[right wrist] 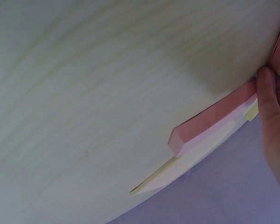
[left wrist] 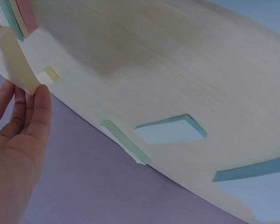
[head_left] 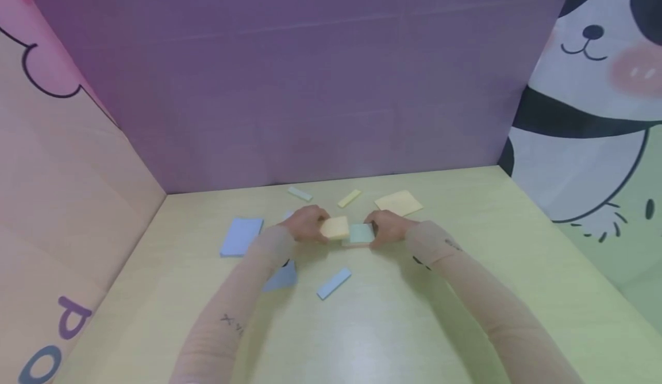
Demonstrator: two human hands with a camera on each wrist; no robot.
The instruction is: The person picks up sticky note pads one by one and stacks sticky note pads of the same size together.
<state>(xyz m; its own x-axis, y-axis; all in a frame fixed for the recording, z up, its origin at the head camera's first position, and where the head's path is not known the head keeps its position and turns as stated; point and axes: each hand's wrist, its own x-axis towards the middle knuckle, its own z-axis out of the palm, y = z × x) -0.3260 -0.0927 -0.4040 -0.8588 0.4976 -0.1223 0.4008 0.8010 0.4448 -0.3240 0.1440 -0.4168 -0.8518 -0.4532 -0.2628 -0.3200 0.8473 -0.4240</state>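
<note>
My left hand (head_left: 306,223) pinches a pale yellow sticky-note pad (head_left: 336,228) between thumb and fingers, above the table. Just right of that pad is a stack of sticky-note pads (head_left: 362,234), pale green on top. Its side shows green, yellow and pink layers in the left wrist view. My right hand (head_left: 389,227) grips the stack's right side. A pink strip-shaped pad (right wrist: 214,114) reaches to the right hand's fingers in the right wrist view; whether they hold it or only touch it I cannot tell. It is hidden in the head view.
Blue pads (head_left: 242,236) lie at the left, one partly behind the left forearm. A blue strip (head_left: 334,283) lies nearer. Farther back are a green strip (head_left: 300,194), a yellow strip (head_left: 349,198) and a larger yellow pad (head_left: 398,202). A purple wall (head_left: 310,85) borders the table.
</note>
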